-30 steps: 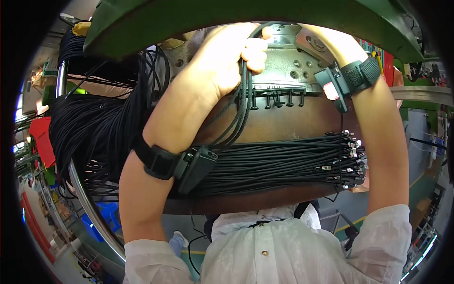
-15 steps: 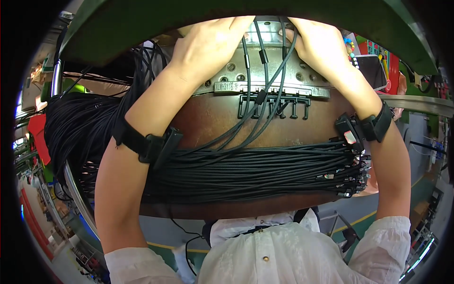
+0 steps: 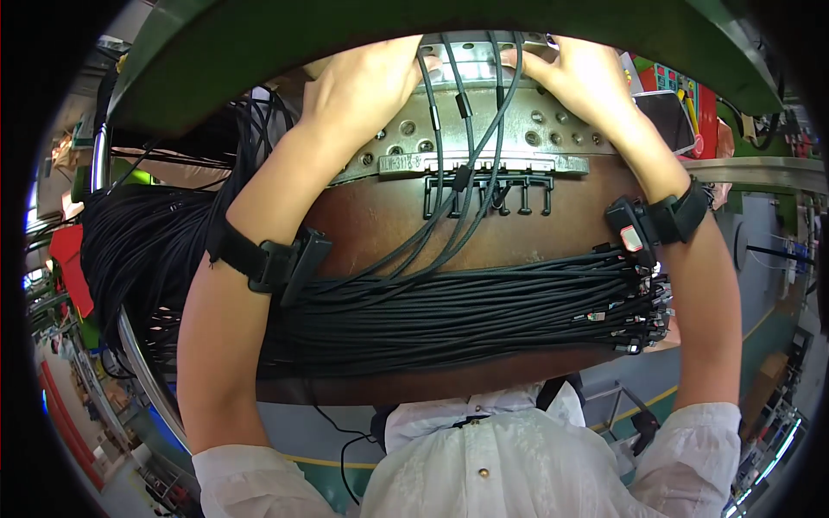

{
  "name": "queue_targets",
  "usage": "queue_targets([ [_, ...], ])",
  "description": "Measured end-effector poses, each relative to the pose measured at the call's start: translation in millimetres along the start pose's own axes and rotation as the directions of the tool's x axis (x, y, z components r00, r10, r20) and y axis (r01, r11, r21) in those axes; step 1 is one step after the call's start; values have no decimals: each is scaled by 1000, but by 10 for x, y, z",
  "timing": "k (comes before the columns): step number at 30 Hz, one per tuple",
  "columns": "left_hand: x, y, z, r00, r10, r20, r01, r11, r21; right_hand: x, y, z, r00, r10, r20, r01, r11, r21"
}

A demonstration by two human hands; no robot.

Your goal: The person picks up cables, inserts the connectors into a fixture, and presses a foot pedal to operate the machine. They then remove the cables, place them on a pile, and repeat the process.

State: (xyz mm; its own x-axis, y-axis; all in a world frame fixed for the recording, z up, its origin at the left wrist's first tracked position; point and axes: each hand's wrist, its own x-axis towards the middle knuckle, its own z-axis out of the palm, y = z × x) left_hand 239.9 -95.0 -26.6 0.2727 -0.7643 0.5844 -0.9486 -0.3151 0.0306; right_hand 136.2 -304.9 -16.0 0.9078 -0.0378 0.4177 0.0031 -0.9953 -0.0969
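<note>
L hand (image 3: pixel 367 82): over metal block (image 3: pixel 518 134), thumb near leftmost cable; fingers part hidden by green frame (image 3: pixel 432 17), can't tell grip.
R hand (image 3: pixel 583 82): thumb tip at the right-hand cables; other fingertips hidden, can't tell grip either.
Loose cables (image 3: pixel 471 142): 4 blk, btwn hands, running down across block & over blk comb-shaped pc (image 3: pixel 527 181).
Cable bundle (image 3: pixel 466 315): on brown table (image 3: pixel 570 211), nearer body, metal ends to R.
Phone (image 3: pixel 669 121): R of R hand.

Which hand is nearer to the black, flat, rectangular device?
Right. The right hand is close by, just left of the black, flat, rectangular device; the left hand is much farther left, across the grey metal plate with round holes.
</note>
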Motion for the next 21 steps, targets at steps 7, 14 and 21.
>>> queue_targets([
  [7, 16, 121, -336, 903, -334, 271, 348, 938, -5, 0, 37, -57, 954, 209, 214, -220, 975, 29],
  [14, -898, 847, -1644, 550, 193, 813, 802, 150, -578, -937, -171, -1017, 998, -48, 52, 22, 906, 423],
  [21, -3277, 1883, -1395, 27, -586, 810, 999, 0, -33, -3195, 99, -981, 571, 821, -8, -814, 568, 119],
])
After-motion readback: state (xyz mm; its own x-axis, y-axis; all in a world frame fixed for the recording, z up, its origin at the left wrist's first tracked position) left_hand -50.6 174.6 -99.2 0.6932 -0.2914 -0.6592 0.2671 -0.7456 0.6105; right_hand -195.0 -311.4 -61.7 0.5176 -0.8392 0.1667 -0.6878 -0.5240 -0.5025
